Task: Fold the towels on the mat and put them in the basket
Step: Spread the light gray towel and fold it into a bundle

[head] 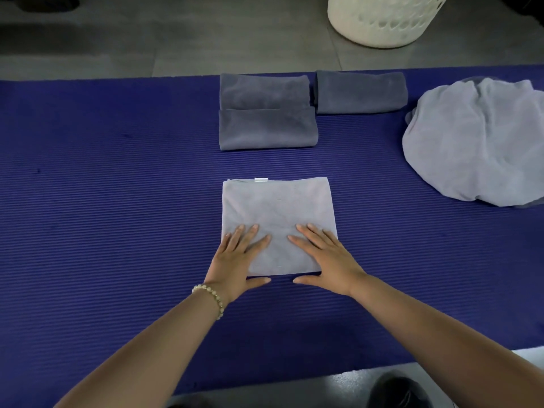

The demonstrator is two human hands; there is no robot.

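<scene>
on the mat (117, 201), centre: pale towel (276, 207) folded square
left hand (238, 257), right hand (323, 254): flat, fingers straight, pressing its near edge, likely to set the crease
basket (382, 22): 1 o'clock, beyond the mat

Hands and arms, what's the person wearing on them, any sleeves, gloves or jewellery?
No sleeves show on the left forearm or right forearm. A bracelet of pale round beads circles the left wrist. The left hand and right hand wear no gloves, and no rings show.
</scene>
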